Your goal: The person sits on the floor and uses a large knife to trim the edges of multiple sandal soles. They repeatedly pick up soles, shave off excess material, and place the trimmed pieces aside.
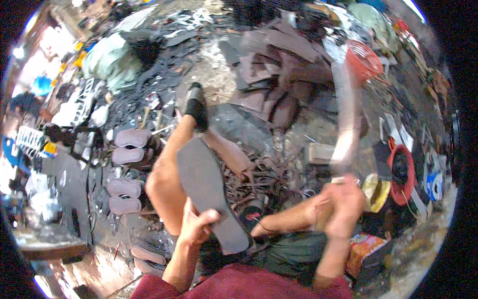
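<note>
My left hand (196, 224) grips the near end of a long grey shoe sole (209, 192) that rests along my bare left leg (167, 172). My right hand (341, 204) is closed around the handle of a long, motion-blurred tool (346, 119) raised upward over the floor; its exact kind is too blurred to tell. My right leg (284, 219) is folded in front of me, and a dark shoe (196, 104) is on my left foot.
Several pinkish-grey soles (127, 149) lie in a column to the left. Dark leather sheets (284, 65) and scraps cover the floor ahead. An orange basket (363, 60) sits upper right; a red ring-shaped container (401, 174) and a yellow bowl (376, 192) lie right.
</note>
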Tool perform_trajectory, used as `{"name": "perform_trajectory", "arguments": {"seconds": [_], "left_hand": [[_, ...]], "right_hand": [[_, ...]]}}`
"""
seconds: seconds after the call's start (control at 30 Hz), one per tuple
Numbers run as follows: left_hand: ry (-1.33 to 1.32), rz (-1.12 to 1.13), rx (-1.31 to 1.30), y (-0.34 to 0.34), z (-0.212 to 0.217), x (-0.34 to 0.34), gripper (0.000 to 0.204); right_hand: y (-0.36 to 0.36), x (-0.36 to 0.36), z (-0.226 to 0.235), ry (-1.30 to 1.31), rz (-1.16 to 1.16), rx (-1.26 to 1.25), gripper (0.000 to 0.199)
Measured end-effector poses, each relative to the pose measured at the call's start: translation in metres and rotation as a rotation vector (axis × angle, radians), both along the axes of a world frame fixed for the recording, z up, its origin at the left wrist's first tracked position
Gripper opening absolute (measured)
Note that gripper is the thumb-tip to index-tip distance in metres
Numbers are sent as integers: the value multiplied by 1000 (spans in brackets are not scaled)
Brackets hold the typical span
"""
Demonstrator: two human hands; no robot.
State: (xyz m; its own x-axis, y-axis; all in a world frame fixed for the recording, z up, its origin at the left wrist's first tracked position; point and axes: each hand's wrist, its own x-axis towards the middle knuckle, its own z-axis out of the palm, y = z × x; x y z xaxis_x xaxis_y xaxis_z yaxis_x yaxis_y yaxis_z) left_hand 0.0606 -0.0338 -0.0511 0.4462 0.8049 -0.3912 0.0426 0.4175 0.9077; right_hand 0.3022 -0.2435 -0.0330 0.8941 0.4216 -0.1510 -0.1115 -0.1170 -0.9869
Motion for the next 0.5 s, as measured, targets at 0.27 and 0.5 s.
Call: {"name": "perform_trajectory", "arguments": {"seconds": [0.27,0.5], "left_hand": [[-32,-129,399,-35,-10,42,63],[-5,-179,277,-23,22,51,49]], "right_hand": [[-173,178,-122,-380,-378,-376,19],[-25,134,-267,202,-405,-202,37]]}}
